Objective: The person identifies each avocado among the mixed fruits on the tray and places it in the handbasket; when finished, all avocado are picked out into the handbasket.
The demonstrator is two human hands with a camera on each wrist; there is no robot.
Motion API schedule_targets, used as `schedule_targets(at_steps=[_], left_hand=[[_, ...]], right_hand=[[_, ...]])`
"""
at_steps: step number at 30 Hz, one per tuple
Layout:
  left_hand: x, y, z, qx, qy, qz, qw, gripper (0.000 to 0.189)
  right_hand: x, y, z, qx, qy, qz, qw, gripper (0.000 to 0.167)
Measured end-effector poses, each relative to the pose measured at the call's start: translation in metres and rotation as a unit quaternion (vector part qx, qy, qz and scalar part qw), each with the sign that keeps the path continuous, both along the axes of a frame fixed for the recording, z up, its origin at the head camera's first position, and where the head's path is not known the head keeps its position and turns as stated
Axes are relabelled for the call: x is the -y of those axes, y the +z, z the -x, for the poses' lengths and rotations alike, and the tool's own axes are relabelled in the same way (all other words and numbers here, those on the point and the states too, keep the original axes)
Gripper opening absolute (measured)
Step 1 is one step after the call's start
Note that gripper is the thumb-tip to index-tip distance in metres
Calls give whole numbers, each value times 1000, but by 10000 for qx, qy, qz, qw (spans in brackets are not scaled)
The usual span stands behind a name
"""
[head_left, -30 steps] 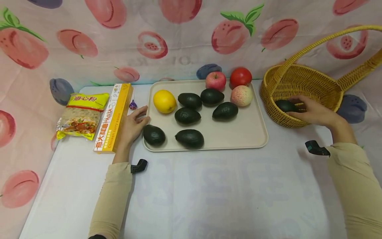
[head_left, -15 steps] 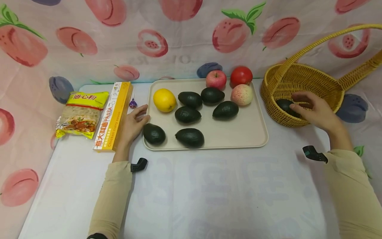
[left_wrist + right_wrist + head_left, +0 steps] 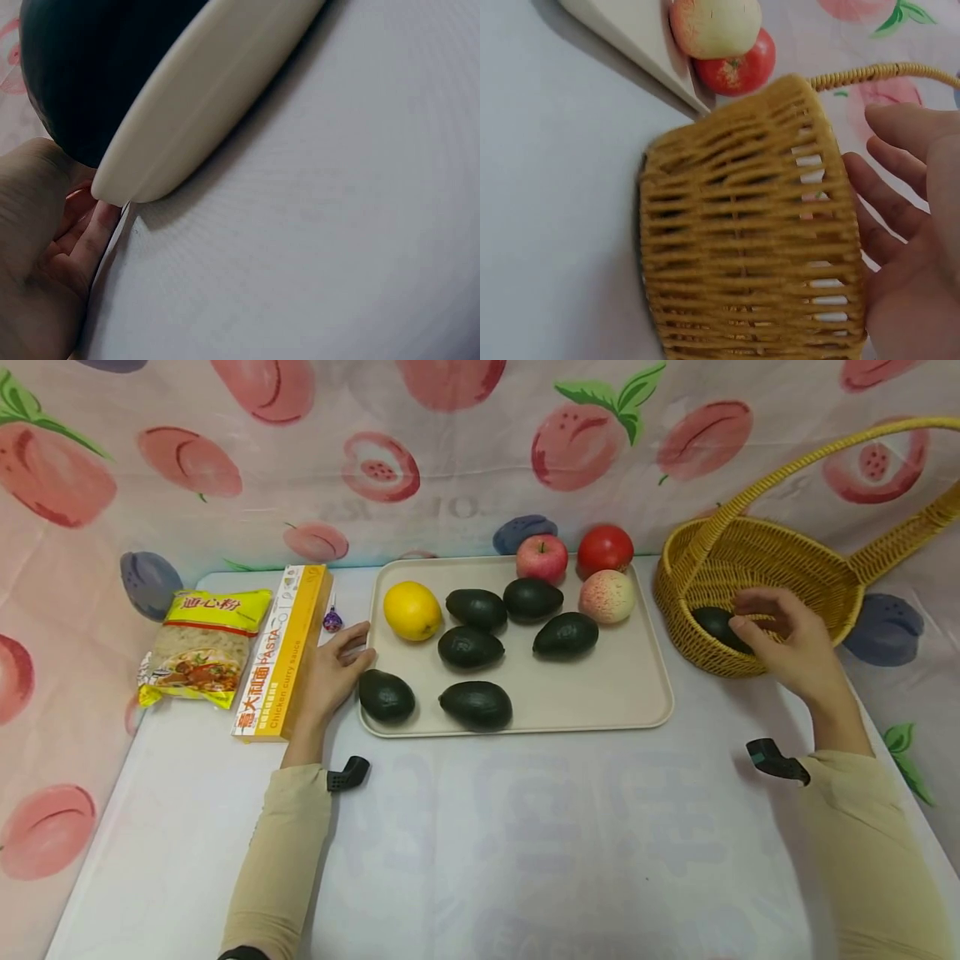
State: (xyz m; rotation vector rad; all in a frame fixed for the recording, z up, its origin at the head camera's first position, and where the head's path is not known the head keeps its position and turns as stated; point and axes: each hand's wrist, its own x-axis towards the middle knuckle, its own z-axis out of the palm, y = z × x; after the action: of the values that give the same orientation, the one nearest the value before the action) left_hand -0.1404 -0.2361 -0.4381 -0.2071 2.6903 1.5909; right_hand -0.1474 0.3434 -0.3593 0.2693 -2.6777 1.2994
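Note:
My right hand [image 3: 798, 639] is over the wicker basket [image 3: 787, 556], its fingers spread and holding nothing. An avocado [image 3: 716, 627] lies inside the basket, just left of the thumb. In the right wrist view the hand [image 3: 900, 217] is behind the basket's woven wall [image 3: 750, 225]. My left hand [image 3: 330, 672] rests at the left edge of the beige tray [image 3: 600, 693] with loosely bent fingers. Beside it a dark avocado [image 3: 386, 697] sits in the tray's front left corner. In the left wrist view the fingers [image 3: 90, 240] touch the tray's rim [image 3: 195, 97].
The tray also carries several avocados [image 3: 476, 706], a lemon [image 3: 412, 610], an apple [image 3: 542, 558], a tomato [image 3: 604, 550] and a peach [image 3: 607, 597]. Left of it are a lollipop [image 3: 332, 619], a pasta box [image 3: 285, 652] and a bag of macaroni [image 3: 202, 647]. The basket's tall handle [image 3: 795, 460] arches overhead.
My right hand has let go of the avocado inside the basket. Its fingers have opened and its forearm has shifted slightly toward the left. The left hand stays at the tray's edge.

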Motion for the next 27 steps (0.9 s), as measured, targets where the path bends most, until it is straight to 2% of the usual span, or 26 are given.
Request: schedule_targets(at_steps=[11, 18, 23, 27], left_hand=[[0, 0, 0, 8, 7, -7, 10000, 50], [0, 0, 0, -101, 3, -23, 9999, 50], [0, 0, 0, -61, -1, -12, 10000, 50], [0, 0, -1, -82, -16, -53, 10000, 50]], right_hand=[[37, 8, -17, -644, 327, 115, 9973, 37], [54, 11, -21, -1069, 789, 228, 9909, 36], [57, 1, -18, -1373, 913, 116, 9862, 38], [55, -12, -14, -1428, 960, 35, 9851, 42]])
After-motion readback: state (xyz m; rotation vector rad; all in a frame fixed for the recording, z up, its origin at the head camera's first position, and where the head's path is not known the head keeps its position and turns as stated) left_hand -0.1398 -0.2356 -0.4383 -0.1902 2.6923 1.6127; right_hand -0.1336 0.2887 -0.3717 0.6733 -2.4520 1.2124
